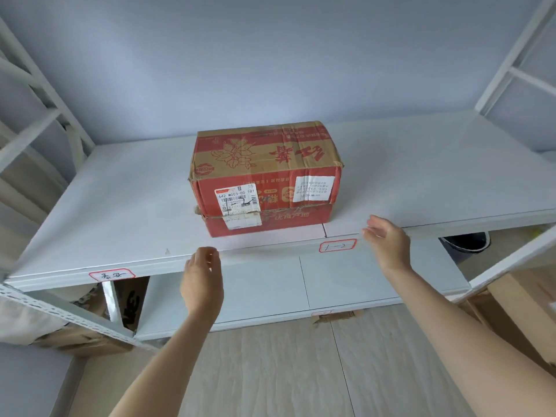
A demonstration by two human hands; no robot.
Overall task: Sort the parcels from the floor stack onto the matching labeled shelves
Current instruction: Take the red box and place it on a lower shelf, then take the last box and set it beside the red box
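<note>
A red and brown cardboard parcel (264,179) with white shipping labels stands on the top white shelf (120,206), near its front edge. My left hand (202,281) hovers just below the shelf's front edge, left of the parcel, fingers loosely apart and holding nothing. My right hand (389,243) is at the shelf edge to the right of the parcel, fingers spread, empty. Neither hand touches the parcel. Two red-bordered handwritten labels are stuck on the shelf's front edge: one label at the left (112,275) and one label under the parcel's right side (337,245).
A lower white shelf (346,281) sits beneath. White metal uprights (45,94) frame both sides. Cardboard boxes (517,308) lie at the lower right and under the shelf at the left. A dark bucket (467,240) stands behind at the right. Pale wood floor (285,371) lies below.
</note>
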